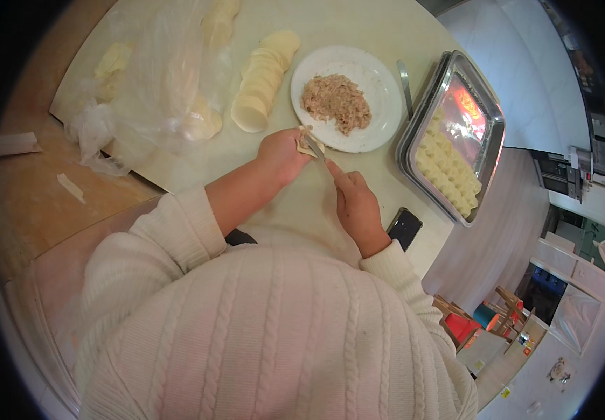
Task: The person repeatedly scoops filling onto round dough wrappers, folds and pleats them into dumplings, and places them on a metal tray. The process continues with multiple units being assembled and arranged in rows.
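In my left hand [281, 155] lies a dumpling wrapper [317, 149] with some minced filling on it. My right hand [356, 205] grips a thin metal spreader [314, 144], its tip pressed against the filling in the wrapper. Just beyond both hands stands a white plate [386, 123] with a mound of minced meat filling [338, 102]. A row of overlapping round wrappers [263, 81] lies on the table, left of the plate. To the right, stacked metal trays [494, 131] hold rows of folded dumplings [441, 163] in the top one.
Clear plastic bags [160, 79] with more wrappers [202, 121] occupy the table's left side. A second metal utensil [404, 84] rests between plate and trays. A phone [405, 228] lies by my right wrist. Wooden chairs [510, 310] stand farther off at right.
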{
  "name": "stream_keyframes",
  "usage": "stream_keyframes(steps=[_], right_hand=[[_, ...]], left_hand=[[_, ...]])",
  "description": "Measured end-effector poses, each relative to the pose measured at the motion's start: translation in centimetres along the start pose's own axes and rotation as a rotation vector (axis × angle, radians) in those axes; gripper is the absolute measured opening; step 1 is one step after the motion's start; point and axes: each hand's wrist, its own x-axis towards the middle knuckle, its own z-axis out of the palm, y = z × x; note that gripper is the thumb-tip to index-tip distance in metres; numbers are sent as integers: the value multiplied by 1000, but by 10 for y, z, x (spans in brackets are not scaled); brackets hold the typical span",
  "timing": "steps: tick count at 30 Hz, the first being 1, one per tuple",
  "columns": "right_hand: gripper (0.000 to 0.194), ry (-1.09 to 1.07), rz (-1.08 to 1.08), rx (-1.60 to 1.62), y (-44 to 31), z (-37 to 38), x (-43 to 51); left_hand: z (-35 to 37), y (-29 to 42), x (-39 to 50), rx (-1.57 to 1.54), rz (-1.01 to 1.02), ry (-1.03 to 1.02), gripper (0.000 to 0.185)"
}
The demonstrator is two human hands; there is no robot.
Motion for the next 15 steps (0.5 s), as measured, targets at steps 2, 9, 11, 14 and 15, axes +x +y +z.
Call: stream_keyframes(steps=[2,9,11,14,15], right_hand=[[44,9,-36,16,-5,-3,-2],[31,-149,494,802,-19,-32,21],[31,-133,469,794,-25,-34,23],[32,-26,327,650,-28,-30,18],[31,-38,314,654,-27,-28,15]], left_hand=[[-2,4,-8,5,53,21,36],[-5,22,-29,169,48,-256,36],[-3,22,-29,186,66,-258,36],[-2,22,-27,169,89,-182,35],[-2,21,-27,182,80,-210,34]])
